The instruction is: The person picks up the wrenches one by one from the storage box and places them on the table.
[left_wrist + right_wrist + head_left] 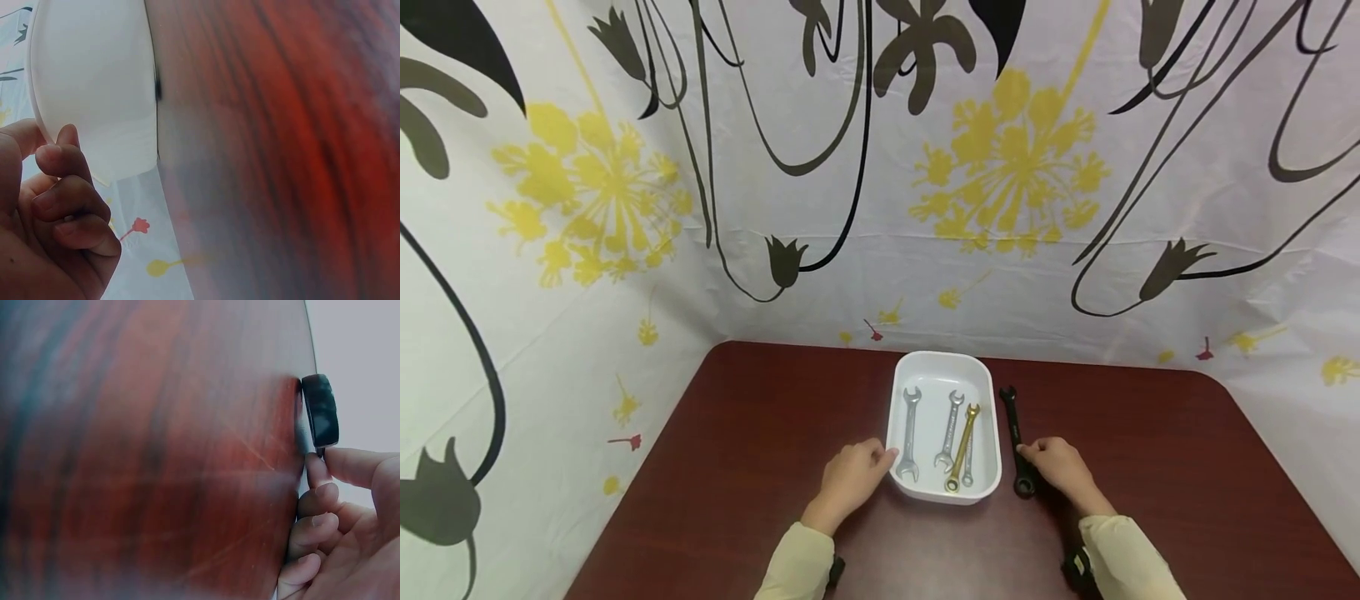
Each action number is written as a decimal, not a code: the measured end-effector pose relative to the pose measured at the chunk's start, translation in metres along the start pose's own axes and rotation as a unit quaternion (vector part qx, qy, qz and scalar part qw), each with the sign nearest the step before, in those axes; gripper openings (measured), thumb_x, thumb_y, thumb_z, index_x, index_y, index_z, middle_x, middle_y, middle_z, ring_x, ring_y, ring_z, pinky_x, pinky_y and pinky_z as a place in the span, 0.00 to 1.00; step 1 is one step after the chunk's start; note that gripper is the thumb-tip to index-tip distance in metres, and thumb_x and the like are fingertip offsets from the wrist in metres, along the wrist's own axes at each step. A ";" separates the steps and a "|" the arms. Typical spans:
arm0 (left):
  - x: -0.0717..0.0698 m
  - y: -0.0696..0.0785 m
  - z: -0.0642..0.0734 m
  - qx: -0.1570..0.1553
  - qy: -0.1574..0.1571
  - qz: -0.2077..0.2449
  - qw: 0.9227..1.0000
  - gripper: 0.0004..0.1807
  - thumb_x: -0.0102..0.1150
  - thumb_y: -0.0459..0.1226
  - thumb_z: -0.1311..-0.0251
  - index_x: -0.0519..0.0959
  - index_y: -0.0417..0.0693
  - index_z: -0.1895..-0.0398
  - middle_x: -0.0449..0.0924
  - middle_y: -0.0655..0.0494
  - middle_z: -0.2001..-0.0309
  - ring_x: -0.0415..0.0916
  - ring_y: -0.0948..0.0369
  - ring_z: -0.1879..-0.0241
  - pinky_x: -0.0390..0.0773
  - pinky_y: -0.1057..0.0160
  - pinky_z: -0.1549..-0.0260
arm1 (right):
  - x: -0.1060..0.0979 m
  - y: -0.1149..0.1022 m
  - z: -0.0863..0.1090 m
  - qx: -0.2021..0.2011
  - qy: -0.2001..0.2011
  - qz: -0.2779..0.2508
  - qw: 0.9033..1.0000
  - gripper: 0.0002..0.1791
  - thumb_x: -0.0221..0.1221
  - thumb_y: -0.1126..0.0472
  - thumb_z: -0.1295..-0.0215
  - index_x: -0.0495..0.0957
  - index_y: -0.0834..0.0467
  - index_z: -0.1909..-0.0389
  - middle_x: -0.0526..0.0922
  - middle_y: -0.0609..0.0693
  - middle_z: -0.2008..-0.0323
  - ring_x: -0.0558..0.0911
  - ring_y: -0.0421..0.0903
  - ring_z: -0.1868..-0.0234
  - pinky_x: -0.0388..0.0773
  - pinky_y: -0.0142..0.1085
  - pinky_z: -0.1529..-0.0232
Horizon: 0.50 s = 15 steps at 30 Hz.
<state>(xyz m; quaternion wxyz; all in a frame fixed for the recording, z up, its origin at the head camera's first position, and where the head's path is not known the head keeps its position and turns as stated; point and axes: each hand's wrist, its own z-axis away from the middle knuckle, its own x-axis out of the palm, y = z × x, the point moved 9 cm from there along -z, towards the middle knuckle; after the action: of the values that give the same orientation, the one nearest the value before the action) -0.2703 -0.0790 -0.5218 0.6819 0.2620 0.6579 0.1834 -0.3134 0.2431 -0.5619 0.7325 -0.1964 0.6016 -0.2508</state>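
The white tray (pixel 933 417) is the reference for all positions and stands on the dark red-brown table (pixel 760 442); the floral-printed fabric (pixel 820 192) hangs to the left of the tray and behind it. Left of the tray, toward the person, the light-coloured left sleeve (pixel 797 567) leads to the left hand (pixel 852 477). The left hand pinches the tray rim at its near left part between thumb and index finger, the remaining fingers curled below. Inside the tray, along its left side, lies the large silver wrench (pixel 910 433), open-ended at both ends. Right of the tray's middle lies the medium silver wrench (pixel 951 429), its far end tilted to the right. Next comes the gold wrench (pixel 963 450), open end away from the person and ring end near the tray's front wall, partly covering the small silver wrench (pixel 967 468) (only its near portion shows clearly). Outside the tray, just beside its right wall, is the black wrench (pixel 1015 429), ring end toward the person. The right hand (pixel 1060 467), right of the tray, pinches the black wrench between thumb and index finger near that ring end; the light-coloured right sleeve (pixel 1127 554) follows at the tray's near right
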 end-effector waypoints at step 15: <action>0.002 -0.002 -0.002 0.001 -0.002 0.003 1.000 0.17 0.52 0.52 0.34 0.78 0.51 0.70 0.63 0.64 0.84 0.60 0.67 0.82 0.61 0.66 0.81 | -0.004 -0.004 -0.001 -0.007 0.010 -0.034 0.999 0.18 0.55 0.54 0.33 0.77 0.61 0.79 0.69 0.45 0.82 0.68 0.43 0.77 0.63 0.35 0.73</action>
<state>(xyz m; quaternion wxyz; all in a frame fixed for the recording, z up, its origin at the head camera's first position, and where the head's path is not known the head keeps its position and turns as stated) -0.2721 -0.0795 -0.5250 0.6819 0.2653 0.6562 0.1844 -0.3157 0.2422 -0.5569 0.7160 -0.2193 0.6036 -0.2737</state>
